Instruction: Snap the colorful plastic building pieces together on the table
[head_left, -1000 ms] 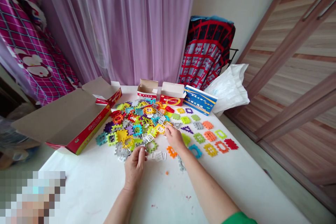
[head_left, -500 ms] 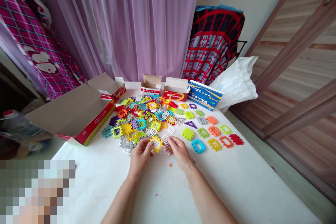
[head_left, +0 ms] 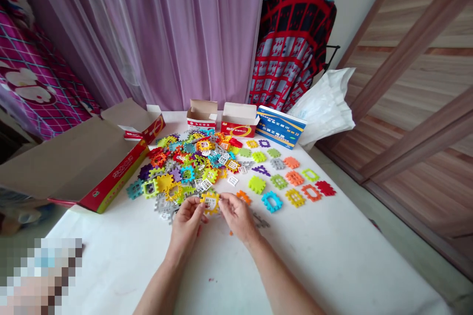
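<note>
A yellow square plastic tile (head_left: 210,203) is pinched by opposite edges between left hand (head_left: 186,224) and right hand (head_left: 238,216), its face left uncovered.

The white desk (head_left: 332,256) carries a large open red carton (head_left: 111,183) at its left edge. Along the far edge stand a small open box (head_left: 201,117), a wider open box (head_left: 239,122) and a blue box (head_left: 281,133). A white bag (head_left: 325,103) lies just beside the blue box. A purple curtain (head_left: 177,29) hangs behind.

Boxes (head_left: 239,120) stand behind the tile pile (head_left: 185,167) on the table (head_left: 332,256).
</note>
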Tool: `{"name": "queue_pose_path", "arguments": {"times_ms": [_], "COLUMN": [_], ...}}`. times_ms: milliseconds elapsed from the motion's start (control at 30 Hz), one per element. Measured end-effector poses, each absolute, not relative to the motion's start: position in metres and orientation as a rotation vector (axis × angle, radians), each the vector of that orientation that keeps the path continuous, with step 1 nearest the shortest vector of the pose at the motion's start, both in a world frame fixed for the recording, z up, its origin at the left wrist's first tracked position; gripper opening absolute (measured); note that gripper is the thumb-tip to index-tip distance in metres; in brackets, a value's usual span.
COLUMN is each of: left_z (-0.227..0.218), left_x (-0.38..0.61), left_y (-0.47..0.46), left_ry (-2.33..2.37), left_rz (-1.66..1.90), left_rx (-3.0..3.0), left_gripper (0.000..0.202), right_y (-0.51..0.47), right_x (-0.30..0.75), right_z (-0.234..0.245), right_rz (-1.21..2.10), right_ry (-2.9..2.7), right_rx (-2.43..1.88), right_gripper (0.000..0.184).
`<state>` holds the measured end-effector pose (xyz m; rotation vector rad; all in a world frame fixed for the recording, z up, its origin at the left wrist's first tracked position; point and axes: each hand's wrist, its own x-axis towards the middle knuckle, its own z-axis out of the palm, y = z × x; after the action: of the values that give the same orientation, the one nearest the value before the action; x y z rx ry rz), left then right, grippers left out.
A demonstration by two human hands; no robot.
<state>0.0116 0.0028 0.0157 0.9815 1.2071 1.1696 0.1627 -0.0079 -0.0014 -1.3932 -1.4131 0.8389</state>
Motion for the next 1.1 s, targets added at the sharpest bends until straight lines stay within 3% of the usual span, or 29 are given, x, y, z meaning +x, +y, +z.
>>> {"name": "queue_pose_path", "arguments": {"times_ms": [367, 667, 900, 1100], "left_z": [0.024, 0.021, 0.013, 0.009], "left_x": [0.009, 0.015, 0.013, 0.014], "left_y": [0.001, -0.004, -0.003, -0.002], "left_ry": [1.088, 1.119, 1.236, 1.255], "left_rz": [1.004, 1.06, 1.1, 1.068], "left_rx": [0.817, 0.972, 1.127, 1.089], "left_gripper": [0.059, 0.078, 0.054, 0.058], "right_y": [-0.01, -0.016, -0.015, -0.017], "right_x": [0.152, 0.154, 0.158, 0.157], "right_z": [0.003, 0.005, 0.002, 0.003], "right_rz": [1.116, 0.692, 0.446, 0.1], "right_ry": [-1.218, -1.365, -1.376, -1.591], "right_rx": [-1.305, -1.331, -1.377, -1.21], "right_gripper": [0.029, 0.023, 0.02, 0.02]}}
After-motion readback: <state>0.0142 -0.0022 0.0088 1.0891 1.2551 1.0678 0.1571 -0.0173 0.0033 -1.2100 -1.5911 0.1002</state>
